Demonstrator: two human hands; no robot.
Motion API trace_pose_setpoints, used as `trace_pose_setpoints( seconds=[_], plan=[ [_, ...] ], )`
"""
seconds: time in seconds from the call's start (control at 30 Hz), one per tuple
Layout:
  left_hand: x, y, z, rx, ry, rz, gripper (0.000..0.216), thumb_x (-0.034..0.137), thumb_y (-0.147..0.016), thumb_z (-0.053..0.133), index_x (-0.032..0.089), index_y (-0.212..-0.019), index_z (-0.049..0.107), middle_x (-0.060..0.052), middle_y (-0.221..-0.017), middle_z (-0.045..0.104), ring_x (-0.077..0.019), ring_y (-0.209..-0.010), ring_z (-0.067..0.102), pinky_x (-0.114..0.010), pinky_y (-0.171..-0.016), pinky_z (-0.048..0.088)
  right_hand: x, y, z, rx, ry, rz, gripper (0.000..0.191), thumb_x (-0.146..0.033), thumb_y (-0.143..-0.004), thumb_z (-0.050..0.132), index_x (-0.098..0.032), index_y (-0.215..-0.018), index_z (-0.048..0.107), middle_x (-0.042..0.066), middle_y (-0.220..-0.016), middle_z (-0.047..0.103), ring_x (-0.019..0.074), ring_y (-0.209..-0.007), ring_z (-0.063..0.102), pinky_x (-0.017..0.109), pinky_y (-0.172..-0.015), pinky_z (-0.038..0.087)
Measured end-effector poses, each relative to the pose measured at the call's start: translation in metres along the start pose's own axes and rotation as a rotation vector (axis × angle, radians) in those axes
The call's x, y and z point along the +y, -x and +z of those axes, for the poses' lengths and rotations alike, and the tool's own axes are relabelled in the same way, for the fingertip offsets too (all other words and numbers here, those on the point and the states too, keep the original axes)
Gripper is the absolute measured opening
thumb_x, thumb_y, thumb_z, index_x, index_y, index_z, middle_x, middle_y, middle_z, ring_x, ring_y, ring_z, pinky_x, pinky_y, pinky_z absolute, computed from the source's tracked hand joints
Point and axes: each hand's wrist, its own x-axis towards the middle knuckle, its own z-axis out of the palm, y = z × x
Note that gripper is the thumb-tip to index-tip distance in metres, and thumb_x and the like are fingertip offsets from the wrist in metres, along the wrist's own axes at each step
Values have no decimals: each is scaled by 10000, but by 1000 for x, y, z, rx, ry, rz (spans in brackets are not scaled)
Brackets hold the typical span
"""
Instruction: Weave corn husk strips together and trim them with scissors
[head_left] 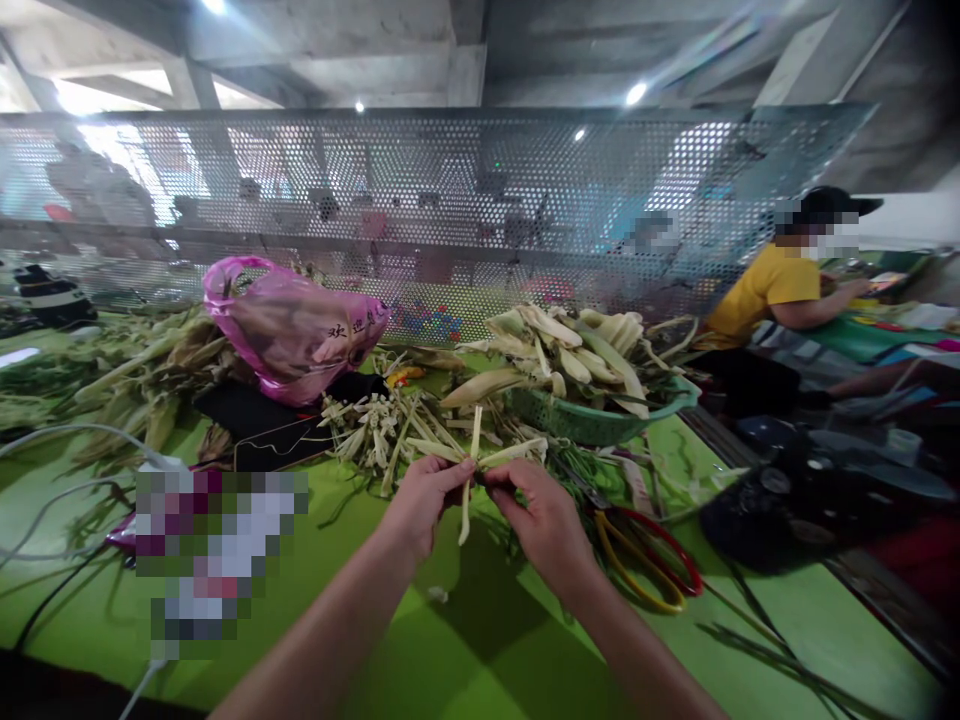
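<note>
Pale corn husk strips [477, 432] cross one another between my two hands, held just above the green table. My left hand [429, 500] is closed, its thumb and fingers pinching the strips near where they cross. From the other side, my right hand [541, 518] is closed on the strip that sticks out to the right. The exact hold of its fingertips is partly hidden. Scissors [652, 560] with red and yellow handles lie beside my right forearm. A heap of short husk pieces [375, 435] sits just beyond my left hand.
A green basket [607, 425] piled with corn husks [581, 345] stands behind my right hand. At the back left are a pink plastic bag [296, 325] and loose husks [161, 370]. Perforated metal panels [420, 190] rise behind the table. A person in yellow [772, 280] sits at right.
</note>
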Motion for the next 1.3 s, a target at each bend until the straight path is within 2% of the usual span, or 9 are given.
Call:
trace_pose_setpoints(
  seconds=[0.13,0.23,0.33,0.43,0.67,0.87,1.07,1.2,1.3],
  plan=[
    [1,0,-1,15,128,-88,307,315,-570,815,122,-588,578,29,-510,506,-56,-470,433,-194,-478,314,3,2,6,6,-40,23,103,-184,-851,544,-209,-845,644,37,-848,647,201,-834,587,328,-766,444],
    [2,1,0,-19,152,-86,284,315,-595,801,117,-644,603,19,-557,540,-70,-510,487,-201,-532,388,5,2,7,7,-180,136,78,-204,-808,602,-211,-863,657,36,-852,664,203,-824,597,335,-781,451],
    [2,2,0,-101,112,-33,286,354,-665,756,107,-747,638,0,-641,575,-79,-564,520,-217,-592,432,3,1,6,19,-459,314,131,-286,-778,655,-208,-883,655,34,-854,669,196,-800,598,330,-769,461],
    [0,2,0,-132,22,24,288,370,-706,724,108,-796,643,3,-666,570,-63,-563,496,-197,-567,406,-1,-1,6,70,-682,428,181,-362,-773,671,-207,-865,656,19,-830,651,170,-769,579,304,-745,455],
    [-3,2,-1,-185,-165,25,290,400,-758,665,121,-818,612,20,-594,538,-70,-489,490,-204,-501,383,3,-1,9,149,-832,488,231,-364,-687,756,-197,-822,671,-5,-733,630,149,-693,569,303,-730,456],
    [-2,6,4,-302,-119,4,263,383,-786,634,151,-877,548,-12,-717,612,-84,-507,524,-219,-506,407,0,-2,5,183,-861,472,157,-305,-690,740,-180,-725,653,-7,-661,604,127,-610,530,273,-647,445],
    [-1,6,4,-356,-147,51,229,325,-755,685,151,-804,543,37,-630,507,-60,-552,447,-182,-535,364,1,-2,6,175,-955,558,184,-308,-670,744,-188,-732,619,-6,-657,594,133,-575,533,282,-599,454],
    [-1,4,4,-300,-140,71,262,363,-748,684,159,-802,529,23,-665,534,-70,-562,461,-193,-537,367,8,-4,3,129,-762,495,245,-384,-705,723,-182,-797,619,7,-725,595,152,-677,543,292,-669,456],
    [-3,2,3,-217,-119,125,265,383,-751,671,167,-799,525,26,-677,532,-80,-574,484,-213,-579,402,8,-3,4,34,-568,446,284,-445,-740,684,-182,-766,580,-7,-703,560,141,-658,505,269,-628,425]
  ],
)
